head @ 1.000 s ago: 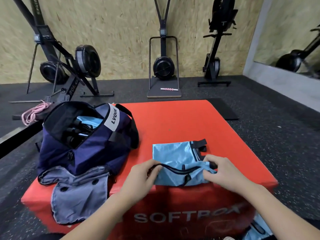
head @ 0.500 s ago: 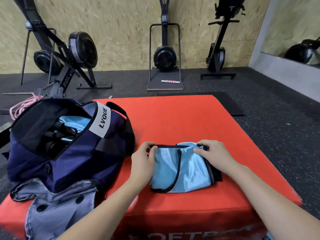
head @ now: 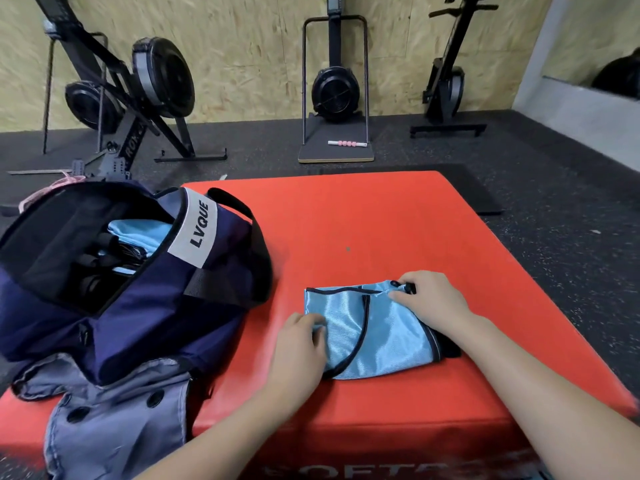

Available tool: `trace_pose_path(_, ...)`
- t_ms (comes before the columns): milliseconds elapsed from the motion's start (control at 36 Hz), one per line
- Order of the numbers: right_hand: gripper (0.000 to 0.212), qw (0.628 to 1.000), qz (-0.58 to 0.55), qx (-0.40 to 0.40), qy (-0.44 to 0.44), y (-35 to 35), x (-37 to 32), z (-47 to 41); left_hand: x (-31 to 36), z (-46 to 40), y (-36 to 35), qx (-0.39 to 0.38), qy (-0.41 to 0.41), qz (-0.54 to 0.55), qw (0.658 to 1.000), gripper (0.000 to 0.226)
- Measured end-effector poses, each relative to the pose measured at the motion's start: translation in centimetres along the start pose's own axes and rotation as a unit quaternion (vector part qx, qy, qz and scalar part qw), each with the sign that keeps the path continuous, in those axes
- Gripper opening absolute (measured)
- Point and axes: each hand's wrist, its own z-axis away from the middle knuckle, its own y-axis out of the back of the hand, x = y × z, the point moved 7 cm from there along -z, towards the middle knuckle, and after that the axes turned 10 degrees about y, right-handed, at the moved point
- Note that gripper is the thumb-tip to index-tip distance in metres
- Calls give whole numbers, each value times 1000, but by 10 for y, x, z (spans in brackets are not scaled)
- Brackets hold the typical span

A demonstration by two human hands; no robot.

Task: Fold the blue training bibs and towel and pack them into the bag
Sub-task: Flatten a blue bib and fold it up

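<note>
A light blue training bib (head: 384, 332) with black trim lies folded into a small rectangle on the red soft box (head: 381, 220). My left hand (head: 299, 351) grips the bib's left edge near its lower corner. My right hand (head: 429, 299) pinches its top right corner by a black strap. To the left stands the open navy bag (head: 145, 299) marked LVQUE, with folded blue bibs (head: 138, 233) and black straps inside. The bag's grey flap (head: 114, 420) with black buttons hangs over the box's front left edge.
Rowing and ski machines stand along the chipboard wall behind, one on a board (head: 336, 150) with a pink roller. A pink rope (head: 45, 192) lies behind the bag. Dark rubber floor surrounds the box; a black mat (head: 481, 195) lies at its far right.
The bib's near half was folded away from me over its far half. My left hand has slid from the top left corner down the left edge. The view moved closer.
</note>
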Motion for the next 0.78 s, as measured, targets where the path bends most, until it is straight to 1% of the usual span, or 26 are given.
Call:
trace_pose_path(28,19,1000,1,4,5,0,0,0,2,-1,1,-5,-2,-18,1000,17)
trace_pose_path(111,24,999,-17,10,33,5,-4,2,3,-5,6,-6,6,-139,990,16)
trace_pose_path(139,29,998,-21,16,49,8,-8,4,5,-9,9,6,-10,-158,987,16)
trace_pose_path(194,38,996,-15,42,75,17,-17,10,11,-20,9,21,-81,-161,983,16)
trace_pose_path(250,33,991,0,86,102,26,-31,20,18,-31,4,-8,-135,-177,975,20)
trace_pose_path(306,17,989,-12,100,106,27,-45,32,17,-41,-3,-52,-139,-179,973,24)
trace_pose_path(333,13,992,-34,84,92,23,-51,39,15,-46,-5,-70,-128,-175,974,25)
trace_pose_path(417,23,994,-91,-35,41,-9,-60,62,9,-58,-8,-85,-101,-143,981,24)
trace_pose_path(472,26,990,-96,-102,24,-28,-59,77,6,-63,-5,-80,-85,-119,986,22)
trace_pose_path(500,26,990,-87,-113,20,-33,-55,81,5,-64,-3,-77,-81,-117,987,21)
trace_pose_path(556,29,993,-52,-106,12,-35,-45,82,2,-65,-1,-70,-73,-128,987,22)
trace_pose_path(639,33,997,45,-63,11,-24,-27,72,-1,-59,3,-57,-75,-142,985,21)
trace_pose_path(694,27,998,36,-32,27,-15,-14,61,2,-49,5,-48,-105,-161,980,18)
trace_pose_path(750,18,997,37,-11,61,-6,-4,52,11,-33,2,-57,-143,-171,973,20)
trace_pose_path(778,23,997,39,-8,72,-3,0,48,15,-25,0,-74,-156,-164,971,22)
